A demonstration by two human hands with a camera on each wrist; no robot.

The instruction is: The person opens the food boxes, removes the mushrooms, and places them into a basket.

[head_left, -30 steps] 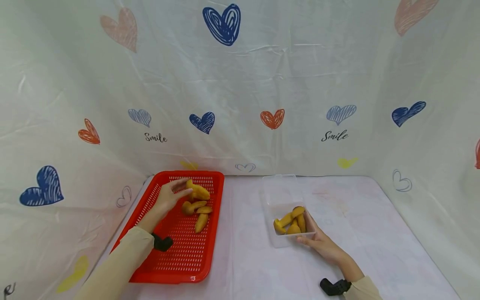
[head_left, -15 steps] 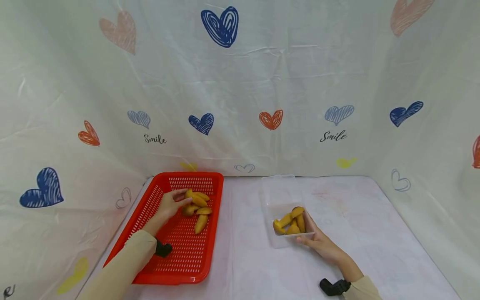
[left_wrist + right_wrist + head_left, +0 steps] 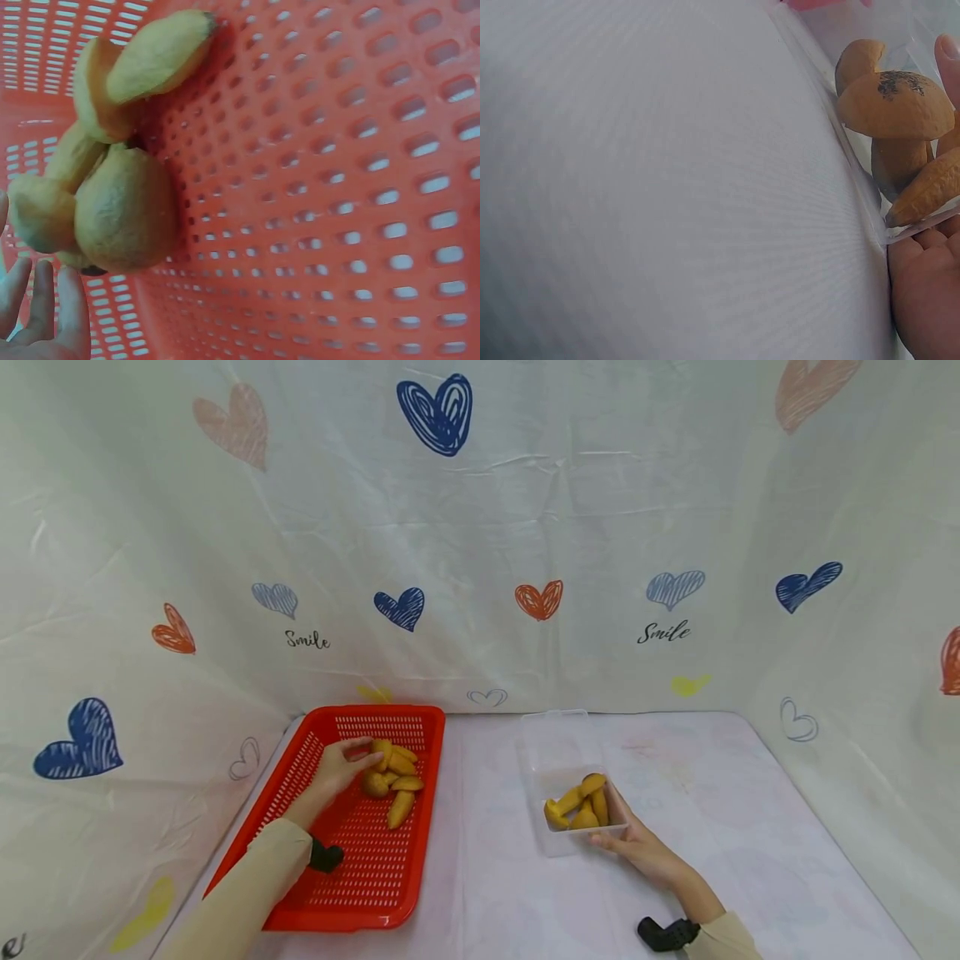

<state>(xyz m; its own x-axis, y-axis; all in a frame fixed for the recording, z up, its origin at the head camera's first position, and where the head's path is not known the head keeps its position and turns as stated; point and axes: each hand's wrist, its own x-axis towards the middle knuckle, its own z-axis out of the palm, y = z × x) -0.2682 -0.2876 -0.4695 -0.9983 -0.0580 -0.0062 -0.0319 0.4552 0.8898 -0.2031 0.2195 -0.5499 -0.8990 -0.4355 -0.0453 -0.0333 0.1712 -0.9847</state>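
In the head view, my left hand (image 3: 339, 770) reaches into the red basket (image 3: 416, 881), thumb and fingers beside a yellow-brown mushroom (image 3: 383, 752). The left wrist view has its fingers (image 3: 73, 307) fairly straight, just off the nearest mushroom cap (image 3: 41, 214). Several mushrooms lie bunched there, one with a pale stem (image 3: 161, 56) pointing away. On the right, my right hand (image 3: 648, 852) holds a clear plastic box (image 3: 558, 779), thumb at the front and fingers along the right side. Inside the box lie several mushrooms (image 3: 572, 799); one cap (image 3: 896, 105) has a dark speckled patch.
The box's clear lid (image 3: 557, 735) lies folded back behind it. A white cloth (image 3: 495, 860) covers the table between basket and box. Behind stands a white curtain (image 3: 480, 510) printed with hearts. Each wrist wears a black camera mount (image 3: 667, 935).
The left hand has lowered slightly, and the mushroom beside its fingers has come down onto the others in the basket. The right hand and the box stay in place.
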